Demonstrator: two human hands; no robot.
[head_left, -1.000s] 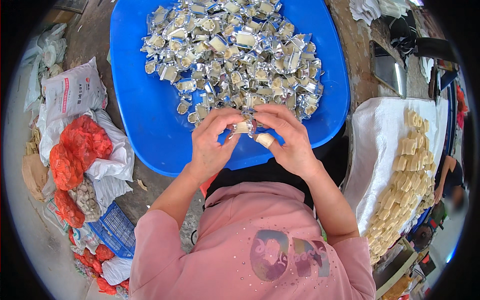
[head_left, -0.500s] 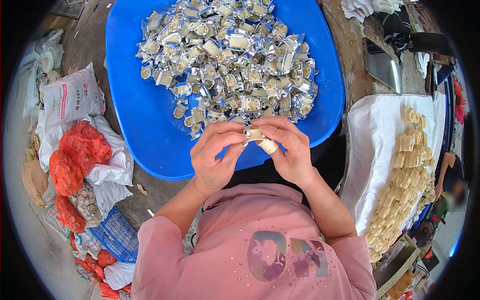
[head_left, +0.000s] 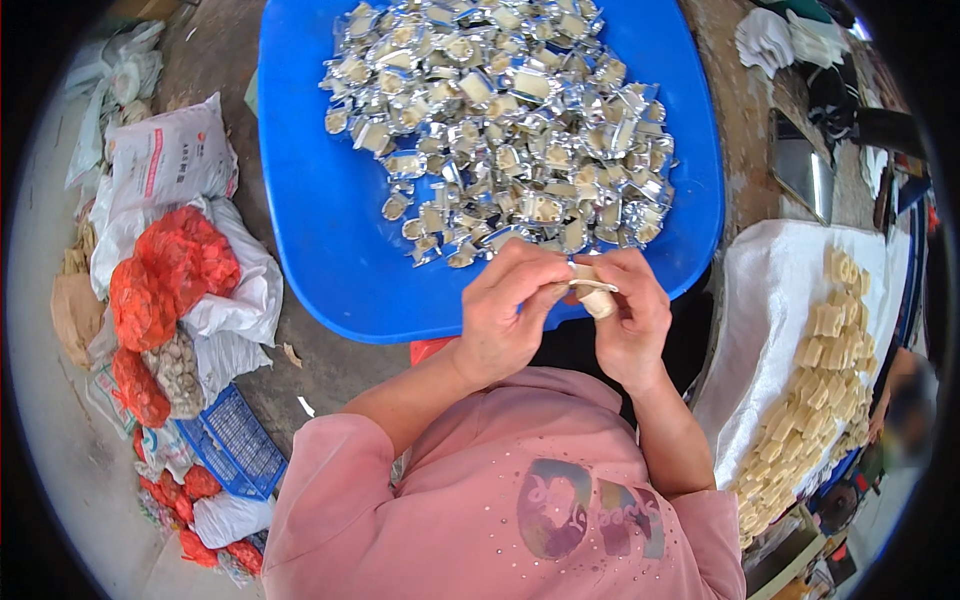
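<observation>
Just past the near rim of a blue plastic tub (head_left: pixel 370 318), both hands meet over a small cream plastic part (head_left: pixel 583 276). My left hand (head_left: pixel 508 318) pinches its left side between thumb and fingers. My right hand (head_left: pixel 636 322) has closed fingers on its right side. At the right thumb's tip is a cream cylinder-like cover (head_left: pixel 598 303); whether it is a wrap or another piece I cannot tell. Beyond the hands, the tub holds a heap of small silver-and-cream plastic parts (head_left: pixel 540 207). Fingers hide much of the held part.
At right, a white woven sheet (head_left: pixel 745 300) carries many bare cream parts (head_left: pixel 800 400). A dark flat panel (head_left: pixel 800 165) leans beyond it. At left are a white sack (head_left: pixel 170 155), red bags (head_left: pixel 185 260) and a blue crate (head_left: pixel 235 445). A blurred person (head_left: pixel 905 400) is at far right.
The view has shifted, so the tub and surroundings sit farther right. The held part has turned between my hands and shows a thinner edge. Both hands still grip it.
</observation>
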